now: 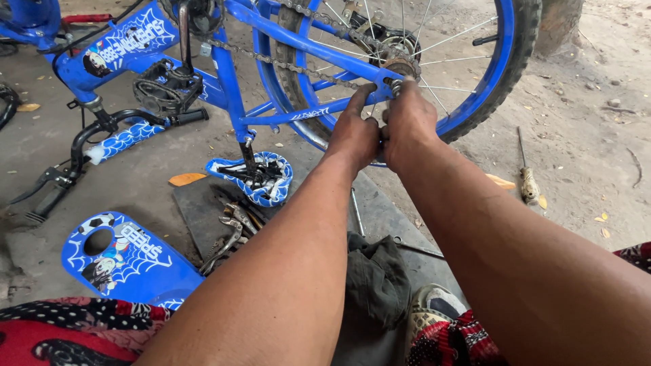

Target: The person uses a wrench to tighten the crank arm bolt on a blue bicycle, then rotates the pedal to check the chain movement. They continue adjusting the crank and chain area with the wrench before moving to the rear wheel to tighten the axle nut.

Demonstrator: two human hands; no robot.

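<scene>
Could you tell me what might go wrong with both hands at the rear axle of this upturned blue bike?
The left hand and right hand sit beside the chain and spokes; fingers could get pinched if the rear wheel turns. The bike rests on its saddle, so it might tip.

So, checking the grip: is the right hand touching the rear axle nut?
Touching. The head view shows the right hand with its fingers pressed onto the axle nut, no gap visible.

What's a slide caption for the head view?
Both hands, left hand and right hand, work at the rear axle of an upturned blue bicycle.
</scene>
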